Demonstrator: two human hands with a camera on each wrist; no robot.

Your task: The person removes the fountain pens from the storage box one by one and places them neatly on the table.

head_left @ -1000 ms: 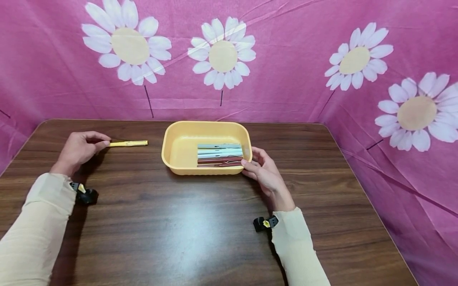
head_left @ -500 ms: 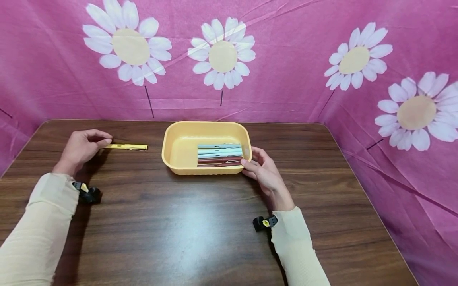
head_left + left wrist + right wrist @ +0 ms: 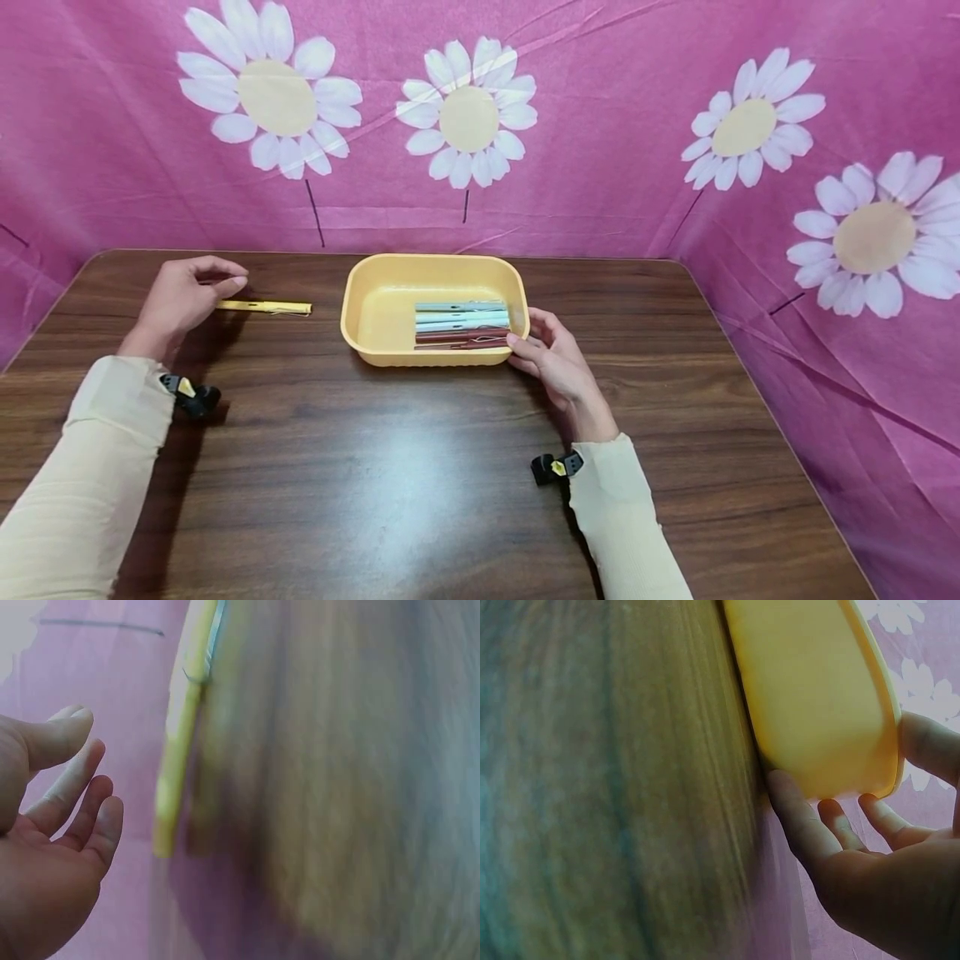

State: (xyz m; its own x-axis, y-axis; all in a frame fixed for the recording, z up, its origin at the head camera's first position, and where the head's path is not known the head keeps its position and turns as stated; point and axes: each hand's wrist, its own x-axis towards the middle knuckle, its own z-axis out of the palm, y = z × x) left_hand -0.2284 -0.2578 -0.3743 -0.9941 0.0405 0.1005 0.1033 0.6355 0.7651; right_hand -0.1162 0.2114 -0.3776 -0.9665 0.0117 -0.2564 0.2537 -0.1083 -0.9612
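A yellow pen (image 3: 270,307) with a metal clip lies on the table, left of the yellow tray (image 3: 390,358). My left hand (image 3: 183,296) is just above and behind the pen's left end. In the left wrist view its fingers are apart from the pen (image 3: 176,757) and hold nothing. My right hand (image 3: 558,367) grips the tray's right end, the thumb on the rim and the other fingers against the outer wall. Several pens lie side by side in the right part of the tray: grey-green, light blue pens (image 3: 461,317) and dark red pens (image 3: 457,337).
The dark wood-grain table (image 3: 360,483) extends in front of the tray and to both sides. A pink cloth (image 3: 600,125) with white daisies hangs behind the table and along its sides. Each wrist carries a small black camera.
My left hand has let go of the yellow pen and moved up and slightly right. The pen rolled a little, its clip now toward the front. My right hand and the tray stay put.
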